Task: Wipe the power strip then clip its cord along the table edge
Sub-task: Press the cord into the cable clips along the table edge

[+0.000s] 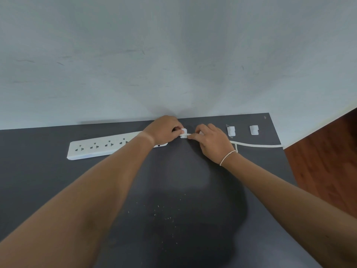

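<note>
White power strip (100, 148) flat on dark table (48, 180), left of frame centre, four sockets visible, right end hidden under left wrist. White cord (257, 145) running right toward table's right edge. Three white clips near far edge: one (183, 133) at centre, pinched by left hand (164, 130) fingers; two free, (231, 131) and (254, 130), upper right. Right hand (212, 140) fingertips closed on cord beside held clip. One thin wristband (228, 157) on right wrist. Pale wall (173, 55) behind.
</note>
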Demonstrator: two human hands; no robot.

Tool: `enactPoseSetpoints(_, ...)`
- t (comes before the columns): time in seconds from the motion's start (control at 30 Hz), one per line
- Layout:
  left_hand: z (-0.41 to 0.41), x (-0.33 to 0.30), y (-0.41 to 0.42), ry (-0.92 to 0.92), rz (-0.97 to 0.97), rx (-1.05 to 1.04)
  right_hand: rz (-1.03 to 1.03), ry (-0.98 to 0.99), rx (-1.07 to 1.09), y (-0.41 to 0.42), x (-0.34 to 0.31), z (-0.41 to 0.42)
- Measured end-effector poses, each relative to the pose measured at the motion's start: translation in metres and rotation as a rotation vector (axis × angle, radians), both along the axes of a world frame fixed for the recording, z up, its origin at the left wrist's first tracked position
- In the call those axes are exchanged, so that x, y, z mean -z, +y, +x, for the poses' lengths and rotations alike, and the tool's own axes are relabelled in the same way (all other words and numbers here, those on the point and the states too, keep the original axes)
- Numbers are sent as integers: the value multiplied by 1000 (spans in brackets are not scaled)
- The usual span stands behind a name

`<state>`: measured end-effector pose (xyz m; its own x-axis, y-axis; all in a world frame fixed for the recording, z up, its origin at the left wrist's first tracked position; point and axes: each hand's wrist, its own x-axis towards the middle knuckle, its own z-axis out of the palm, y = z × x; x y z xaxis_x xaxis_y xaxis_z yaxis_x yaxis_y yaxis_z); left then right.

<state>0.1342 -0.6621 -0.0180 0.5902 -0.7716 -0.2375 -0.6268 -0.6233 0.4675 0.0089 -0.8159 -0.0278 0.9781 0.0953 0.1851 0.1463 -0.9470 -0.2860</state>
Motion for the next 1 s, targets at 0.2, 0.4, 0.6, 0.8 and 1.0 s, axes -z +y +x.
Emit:
enactPoseSetpoints(0.2,-2,6,1,-67,-48,21,38,35,36,-2,-1,2)
enactPoseSetpoints(0.4,-2,9,0,-69,-78,-10,70,58,39,-3,1,3)
enactPoseSetpoints(0.6,-1,11,0,-70,-87,-15,105,111,61,-4,2,7)
enactPoseSetpoints(0.8,-1,9,0,-73,-82,-14,118,133,99,-1,2,11)
enactPoseSetpoints(1.0,-1,5,-1,-61,-52,-4,96,141,132,2,4,12)
